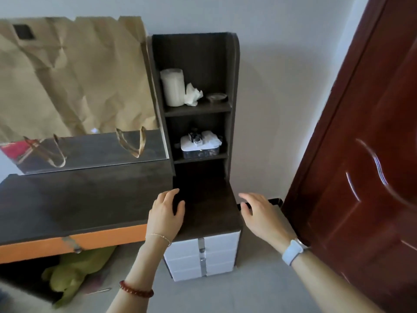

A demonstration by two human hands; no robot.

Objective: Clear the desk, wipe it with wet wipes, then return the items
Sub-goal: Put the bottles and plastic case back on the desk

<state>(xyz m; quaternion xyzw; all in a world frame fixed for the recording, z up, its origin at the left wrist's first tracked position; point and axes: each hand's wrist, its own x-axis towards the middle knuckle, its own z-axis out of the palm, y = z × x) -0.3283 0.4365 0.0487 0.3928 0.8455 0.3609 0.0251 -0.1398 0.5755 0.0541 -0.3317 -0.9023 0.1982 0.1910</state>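
Apparently desk (74,199) top bare; wipes unseen.
Left hand (165,213), right hand (262,213) both loose, empty; shelf items (200,143) remain.

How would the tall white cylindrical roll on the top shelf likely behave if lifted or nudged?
The tall white cylindrical roll looks like soft paper, so probably light and squashable. It stands upright, taller than wide, so a nudge might tip it. On its side it would likely roll toward the crumpled white tissue.
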